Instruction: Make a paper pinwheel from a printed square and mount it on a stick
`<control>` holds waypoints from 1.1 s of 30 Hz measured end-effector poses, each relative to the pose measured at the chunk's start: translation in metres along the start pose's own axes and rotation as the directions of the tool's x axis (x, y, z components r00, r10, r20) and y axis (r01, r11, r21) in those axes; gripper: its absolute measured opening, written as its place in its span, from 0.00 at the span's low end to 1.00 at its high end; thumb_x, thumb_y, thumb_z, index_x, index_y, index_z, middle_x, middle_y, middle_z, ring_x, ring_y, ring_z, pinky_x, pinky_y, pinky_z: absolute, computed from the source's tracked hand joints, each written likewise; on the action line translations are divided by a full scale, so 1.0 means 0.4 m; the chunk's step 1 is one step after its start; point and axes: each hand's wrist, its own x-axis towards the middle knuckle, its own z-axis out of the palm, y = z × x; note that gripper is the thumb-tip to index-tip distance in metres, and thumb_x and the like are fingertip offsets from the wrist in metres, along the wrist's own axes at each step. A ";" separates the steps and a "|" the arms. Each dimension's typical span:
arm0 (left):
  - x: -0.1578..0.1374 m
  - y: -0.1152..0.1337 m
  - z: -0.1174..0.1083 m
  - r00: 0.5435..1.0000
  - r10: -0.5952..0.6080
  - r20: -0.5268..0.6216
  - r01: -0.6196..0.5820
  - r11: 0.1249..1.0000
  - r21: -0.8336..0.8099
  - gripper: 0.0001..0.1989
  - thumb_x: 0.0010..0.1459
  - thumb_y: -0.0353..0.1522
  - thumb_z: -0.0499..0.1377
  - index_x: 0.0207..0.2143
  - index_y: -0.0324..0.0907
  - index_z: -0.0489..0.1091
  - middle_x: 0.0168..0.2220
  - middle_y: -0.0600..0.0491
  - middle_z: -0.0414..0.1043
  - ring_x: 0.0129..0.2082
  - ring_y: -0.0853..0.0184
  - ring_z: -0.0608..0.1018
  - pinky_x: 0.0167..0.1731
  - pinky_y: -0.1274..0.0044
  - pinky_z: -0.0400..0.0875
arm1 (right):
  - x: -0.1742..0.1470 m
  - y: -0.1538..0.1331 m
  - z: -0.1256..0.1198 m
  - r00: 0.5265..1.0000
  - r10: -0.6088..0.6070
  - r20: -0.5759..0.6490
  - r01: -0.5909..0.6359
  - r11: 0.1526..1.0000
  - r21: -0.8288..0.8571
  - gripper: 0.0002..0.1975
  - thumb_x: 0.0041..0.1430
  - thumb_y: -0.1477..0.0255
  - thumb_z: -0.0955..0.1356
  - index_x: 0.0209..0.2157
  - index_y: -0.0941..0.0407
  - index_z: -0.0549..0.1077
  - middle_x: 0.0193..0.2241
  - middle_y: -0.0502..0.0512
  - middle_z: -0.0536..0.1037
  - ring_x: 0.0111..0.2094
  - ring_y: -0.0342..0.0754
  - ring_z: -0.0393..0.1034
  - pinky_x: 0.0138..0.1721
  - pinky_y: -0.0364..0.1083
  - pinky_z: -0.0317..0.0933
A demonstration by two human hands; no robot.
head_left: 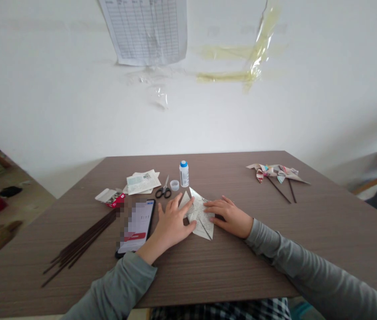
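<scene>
On the desk (228,275), near centre, printed paper (198,215) is touched by the wide-spread left hand (171,224) and loosely extended right hand (231,218); probably light and easily torn, it is best held by its edges.

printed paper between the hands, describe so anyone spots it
On the brown table, find the blue-capped bottle. Nearer, between left hand and right hand, lies the printed paper. Unlike the sheets by the scissors, it has both hands on it.

Left fingers (186,206) and right fingers (215,204) touch printed paper (201,217).
</scene>
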 end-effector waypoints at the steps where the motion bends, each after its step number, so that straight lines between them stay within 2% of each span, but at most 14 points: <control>1: 0.002 0.000 0.001 1.000 -0.009 -0.002 0.009 1.000 0.001 0.44 0.76 0.41 0.72 0.91 0.65 0.72 0.95 0.43 0.64 0.93 0.30 0.67 0.89 0.26 0.57 | 0.000 -0.002 -0.002 1.000 0.011 0.009 -0.011 1.000 -0.012 0.18 0.85 0.69 0.77 0.69 0.45 0.92 0.73 0.64 0.92 0.75 0.66 0.88 0.87 0.84 0.65; 4: 0.006 0.000 0.003 1.000 -0.012 -0.017 0.012 1.000 -0.001 0.39 0.79 0.40 0.70 0.88 0.64 0.76 0.95 0.44 0.63 0.94 0.33 0.66 0.89 0.26 0.56 | 0.000 -0.008 -0.005 1.000 0.023 -0.004 -0.023 0.998 -0.050 0.16 0.86 0.69 0.77 0.67 0.47 0.93 0.70 0.66 0.93 0.72 0.68 0.89 0.86 0.84 0.65; 7: 0.005 0.004 0.002 1.000 0.004 -0.021 -0.005 1.000 -0.012 0.30 0.81 0.37 0.69 0.80 0.61 0.86 0.89 0.44 0.74 0.91 0.34 0.70 0.90 0.24 0.52 | 0.000 -0.007 -0.004 0.999 0.020 -0.024 -0.022 0.997 -0.068 0.15 0.85 0.69 0.78 0.66 0.46 0.94 0.69 0.66 0.93 0.71 0.67 0.89 0.85 0.80 0.69; 10: 0.000 0.006 0.000 0.999 0.018 -0.028 -0.019 0.999 -0.033 0.23 0.81 0.36 0.70 0.73 0.57 0.90 0.83 0.43 0.83 0.88 0.33 0.76 0.89 0.21 0.53 | 0.000 -0.001 0.001 0.999 0.010 -0.036 -0.013 0.998 -0.062 0.14 0.84 0.67 0.79 0.64 0.45 0.94 0.68 0.64 0.94 0.70 0.66 0.89 0.84 0.77 0.71; 15: -0.005 0.005 -0.006 0.999 0.048 -0.014 -0.049 0.998 -0.050 0.24 0.78 0.39 0.75 0.72 0.55 0.90 0.83 0.40 0.82 0.87 0.30 0.75 0.88 0.19 0.52 | 0.006 0.018 0.004 0.995 -0.022 -0.094 0.022 1.000 -0.001 0.11 0.84 0.68 0.79 0.60 0.45 0.95 0.62 0.63 0.96 0.66 0.65 0.91 0.80 0.72 0.75; 20: 0.002 0.002 -0.008 1.000 0.025 0.010 -0.025 0.999 -0.043 0.25 0.77 0.41 0.76 0.73 0.58 0.89 0.84 0.42 0.81 0.88 0.32 0.74 0.89 0.22 0.51 | 0.042 0.068 -0.013 0.982 -0.042 -0.183 0.040 0.999 -0.014 0.14 0.87 0.69 0.75 0.63 0.47 0.94 0.62 0.64 0.96 0.65 0.63 0.91 0.81 0.73 0.74; 23: 0.005 -0.003 -0.006 1.000 0.027 0.011 -0.027 0.999 -0.046 0.25 0.77 0.44 0.76 0.73 0.57 0.90 0.84 0.41 0.81 0.88 0.31 0.74 0.90 0.24 0.52 | 0.094 0.107 -0.028 0.972 -0.032 -0.233 0.041 0.998 0.036 0.14 0.86 0.69 0.76 0.64 0.48 0.93 0.63 0.66 0.95 0.66 0.64 0.90 0.74 0.68 0.82; 26: 0.006 -0.012 -0.002 0.999 0.038 0.004 -0.038 0.998 -0.057 0.26 0.77 0.44 0.77 0.73 0.55 0.90 0.84 0.39 0.81 0.88 0.30 0.74 0.89 0.23 0.52 | 0.171 0.131 -0.040 0.964 0.026 -0.266 0.012 0.990 0.142 0.15 0.81 0.70 0.80 0.64 0.49 0.93 0.64 0.64 0.95 0.67 0.64 0.91 0.75 0.68 0.82; 29: 0.006 -0.021 -0.001 0.999 0.045 0.009 -0.045 0.998 -0.054 0.26 0.78 0.43 0.76 0.74 0.55 0.89 0.84 0.39 0.81 0.89 0.31 0.73 0.89 0.22 0.50 | 0.264 0.130 -0.049 0.957 0.163 -0.240 -0.093 0.956 0.278 0.20 0.74 0.73 0.83 0.65 0.51 0.92 0.62 0.64 0.96 0.65 0.63 0.92 0.77 0.68 0.82; 32: 0.005 -0.026 -0.005 0.999 0.049 0.007 -0.049 0.998 -0.045 0.26 0.78 0.42 0.76 0.74 0.55 0.88 0.85 0.39 0.80 0.88 0.31 0.73 0.88 0.21 0.51 | 0.348 0.114 -0.054 0.925 0.325 -0.196 -0.211 0.870 0.446 0.26 0.69 0.75 0.86 0.66 0.52 0.91 0.67 0.68 0.94 0.68 0.65 0.92 0.79 0.70 0.80; 33: 0.004 -0.028 -0.007 0.999 0.049 0.010 -0.049 0.998 -0.043 0.26 0.78 0.42 0.76 0.75 0.56 0.88 0.85 0.40 0.80 0.89 0.31 0.72 0.88 0.20 0.51 | 0.372 0.108 -0.054 0.922 0.339 -0.190 -0.220 0.858 0.465 0.28 0.69 0.76 0.86 0.68 0.52 0.91 0.69 0.69 0.93 0.69 0.66 0.92 0.79 0.70 0.80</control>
